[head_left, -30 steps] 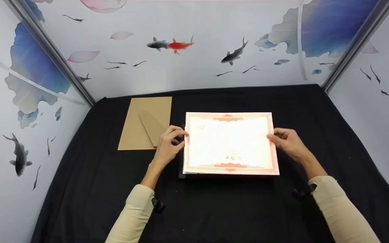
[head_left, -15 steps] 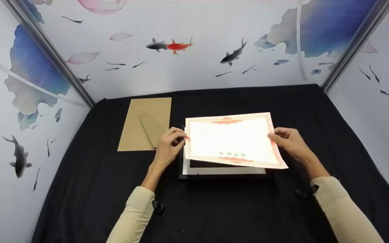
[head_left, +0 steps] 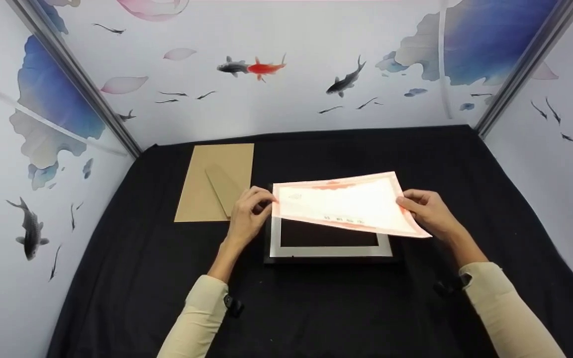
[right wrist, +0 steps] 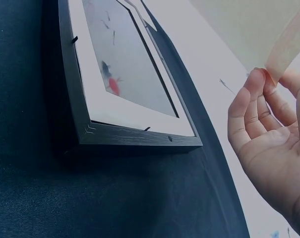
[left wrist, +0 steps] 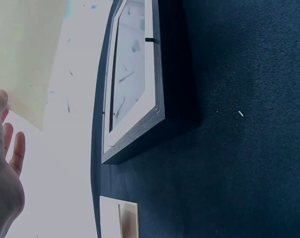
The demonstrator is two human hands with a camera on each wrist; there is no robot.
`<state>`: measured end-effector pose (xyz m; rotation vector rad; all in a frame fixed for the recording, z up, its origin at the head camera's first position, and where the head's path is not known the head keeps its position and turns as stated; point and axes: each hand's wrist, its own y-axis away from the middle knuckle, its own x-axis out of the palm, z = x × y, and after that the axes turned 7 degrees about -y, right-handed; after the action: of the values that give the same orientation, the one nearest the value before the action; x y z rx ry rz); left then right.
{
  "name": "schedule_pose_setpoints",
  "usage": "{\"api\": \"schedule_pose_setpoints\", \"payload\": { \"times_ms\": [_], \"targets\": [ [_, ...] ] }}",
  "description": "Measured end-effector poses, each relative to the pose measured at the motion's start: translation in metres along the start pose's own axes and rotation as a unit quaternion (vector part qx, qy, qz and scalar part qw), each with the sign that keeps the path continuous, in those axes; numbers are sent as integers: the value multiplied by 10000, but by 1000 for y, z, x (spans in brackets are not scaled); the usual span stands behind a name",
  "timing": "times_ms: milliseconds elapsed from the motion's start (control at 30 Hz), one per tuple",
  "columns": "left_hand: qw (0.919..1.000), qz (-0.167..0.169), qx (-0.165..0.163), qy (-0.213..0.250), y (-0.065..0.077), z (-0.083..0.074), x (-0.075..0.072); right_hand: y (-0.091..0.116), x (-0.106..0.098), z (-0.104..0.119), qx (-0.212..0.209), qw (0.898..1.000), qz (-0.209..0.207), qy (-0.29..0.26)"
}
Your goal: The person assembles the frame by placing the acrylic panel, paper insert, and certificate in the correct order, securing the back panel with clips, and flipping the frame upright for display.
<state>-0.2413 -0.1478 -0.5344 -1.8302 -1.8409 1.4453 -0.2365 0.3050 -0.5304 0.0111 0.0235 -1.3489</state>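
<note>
Between both hands a certificate (head_left: 336, 201) with a pink-red border is stretched, its lower right corner bending down. My left hand (head_left: 251, 211) pinches its left edge and my right hand (head_left: 426, 209) pinches its right edge. Beneath the paper lies a picture frame (head_left: 336, 251) with a dark wooden rim and a white mat around a glossy dark window; the certificate hides its upper part. In the right wrist view, small black tabs (right wrist: 74, 39) stick out along the inner rim of the frame, and the right fingertips grip the paper above it.
A brown backing board (head_left: 217, 154) with a stand leg (head_left: 224, 191) attached lies to the left, partly behind the left hand. Black cloth (head_left: 326, 308) covers the table. White panels (head_left: 286, 109) printed with fish stand around the back and sides.
The certificate has tilted and its near edge has lifted, uncovering the frame's front part and dark window. Both hands stay at about the same places on its sides.
</note>
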Motion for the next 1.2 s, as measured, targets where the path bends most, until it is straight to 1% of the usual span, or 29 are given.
{"api": "schedule_pose_setpoints", "payload": {
  "times_ms": [300,600,900,967,1067,1133,1200],
  "targets": [
    [9999,85,-113,42,3,-2,-2,2,-1,1,202,9997,50,-133],
    [10000,6,-5,40,5,-3,-2,4,1,1,188,9997,111,-66],
    [9998,-120,-25,181,2,-7,-1,7,1,2,104,9996,-146,206],
    [9997,-178,-13,170,-1,-8,-1,7,0,2,59,9999,-152,14],
    [9994,-291,-12,206,-6,-13,-2,7,-2,1,-14,9979,35,-651],
    [9989,-349,-49,316,-10,-18,-5,7,-5,0,-89,9938,210,-1084],
    [9982,-359,-132,465,-14,-28,-9,9,-8,0,-144,9906,318,-1322]
  ]
}}
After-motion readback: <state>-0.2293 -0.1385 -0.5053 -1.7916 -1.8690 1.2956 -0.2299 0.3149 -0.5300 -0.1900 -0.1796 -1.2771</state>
